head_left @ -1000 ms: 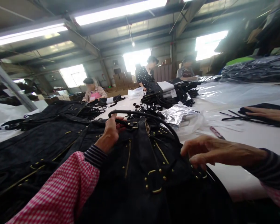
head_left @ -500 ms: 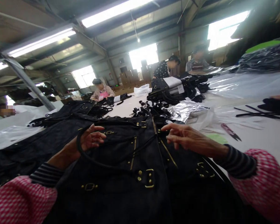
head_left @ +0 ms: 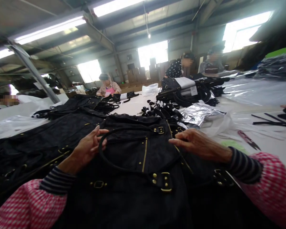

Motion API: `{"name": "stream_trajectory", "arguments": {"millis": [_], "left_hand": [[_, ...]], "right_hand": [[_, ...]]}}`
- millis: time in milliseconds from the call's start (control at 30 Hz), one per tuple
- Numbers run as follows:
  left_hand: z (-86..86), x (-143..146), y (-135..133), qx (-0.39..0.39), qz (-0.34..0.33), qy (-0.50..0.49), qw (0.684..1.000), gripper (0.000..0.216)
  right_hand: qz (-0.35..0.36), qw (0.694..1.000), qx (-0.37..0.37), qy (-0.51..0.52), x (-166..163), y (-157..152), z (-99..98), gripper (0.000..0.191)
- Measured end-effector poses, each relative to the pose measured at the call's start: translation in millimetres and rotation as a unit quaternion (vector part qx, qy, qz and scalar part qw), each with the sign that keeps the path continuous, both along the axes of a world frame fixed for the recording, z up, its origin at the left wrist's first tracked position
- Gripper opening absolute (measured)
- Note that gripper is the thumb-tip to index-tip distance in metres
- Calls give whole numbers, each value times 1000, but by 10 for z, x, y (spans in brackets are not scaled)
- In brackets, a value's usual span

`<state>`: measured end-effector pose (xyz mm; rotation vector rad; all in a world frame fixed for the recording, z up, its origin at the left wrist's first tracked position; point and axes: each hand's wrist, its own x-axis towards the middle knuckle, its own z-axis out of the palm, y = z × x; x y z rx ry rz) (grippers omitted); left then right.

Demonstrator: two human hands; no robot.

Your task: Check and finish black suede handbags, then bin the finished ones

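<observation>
A black handbag (head_left: 131, 200) with brass-coloured buckles and studs lies in front of me. Its curved handle (head_left: 114, 165) loops over to the left, and a gold zipper (head_left: 145, 156) runs up one pocket. My left hand (head_left: 90, 144) is beside the loop, its loosely bent fingers apart and reaching the handle's left side. At the bag's right-hand zip, my right hand (head_left: 193, 143) has thumb and forefinger pinched together on a small shiny zipper pull (head_left: 173, 138). Its other fingers are curled under.
More black bags (head_left: 50, 127) spread to the left. Beyond are a heap of black straps (head_left: 160, 109), stacked bags (head_left: 176, 95) and silver plastic wrap (head_left: 200, 113). Thread snips (head_left: 249, 140) lie at right on the white table (head_left: 271, 156). Several people work farther back; another hand shows at the right edge.
My right hand has gone from spread fingers to a pinch at the zip. My left hand has drawn out of the handle loop to its left side. The view has shifted slightly left.
</observation>
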<state>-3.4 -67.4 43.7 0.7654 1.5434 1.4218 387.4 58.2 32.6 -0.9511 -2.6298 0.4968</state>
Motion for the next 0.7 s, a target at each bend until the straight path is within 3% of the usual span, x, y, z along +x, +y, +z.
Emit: {"name": "stream_trajectory", "arguments": {"millis": [67, 167, 267, 333, 433, 567, 633, 700], "left_hand": [[-16, -148, 53, -46, -11, 138, 989, 25], [112, -95, 219, -35, -27, 394, 918, 24], [310, 357, 484, 55, -80, 548, 831, 14], [353, 788, 698, 125, -191, 627, 745, 9], [220, 1368, 1022, 210, -352, 665, 624, 34], [-58, 1708, 1337, 223, -435, 664, 566, 49], [-138, 1724, 1412, 223, -424, 689, 543, 40], [-183, 1703, 1441, 232, -395, 729, 509, 30]], "right_hand": [[-30, 998, -42, -25, 223, 97, 56, 52], [-54, 994, -92, -2, 344, 184, 92, 44], [-84, 973, -199, 86, 150, 175, 6, 39], [-100, 943, -287, 138, -44, 131, -90, 37], [-96, 894, -388, 204, -184, 80, -213, 47], [-83, 848, -467, 235, 18, 173, -285, 47], [-77, 864, -444, 223, 157, 269, -302, 38], [-45, 909, -367, 195, 237, 345, -317, 27]]}}
